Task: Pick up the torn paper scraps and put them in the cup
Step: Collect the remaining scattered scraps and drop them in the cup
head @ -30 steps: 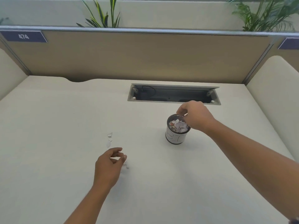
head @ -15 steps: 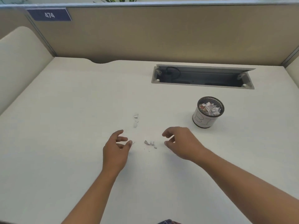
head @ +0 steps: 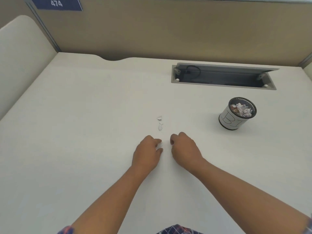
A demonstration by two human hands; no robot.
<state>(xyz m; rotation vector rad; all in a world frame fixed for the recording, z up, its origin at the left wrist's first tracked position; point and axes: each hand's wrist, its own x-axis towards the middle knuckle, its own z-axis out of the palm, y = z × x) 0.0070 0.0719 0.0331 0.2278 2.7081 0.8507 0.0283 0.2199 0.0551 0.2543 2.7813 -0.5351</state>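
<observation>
A mesh cup (head: pixel 227 121) with a white label stands at the right of the desk, filled with torn paper scraps (head: pixel 242 110). Two small white scraps (head: pixel 159 118) (head: pixel 160 127) lie on the desk just beyond my hands. My left hand (head: pixel 147 151) rests on the desk, its thumb and forefinger pinched around a white scrap (head: pixel 160 145). My right hand (head: pixel 184 147) is close beside it, with fingers curled down onto the desk. Whatever lies under those fingertips is hidden.
A white desk (head: pixel 84 132) with an open grey cable tray (head: pixel 222 76) sunk in at the back right. Tan partition panels (head: pixel 168 27) close off the back, and cream side panels (head: pixel 22 53) the left.
My right hand left the cup and came down to the desk beside my left hand. Both hands closed in on the small scraps that lay between them. The view tilted down and left.
</observation>
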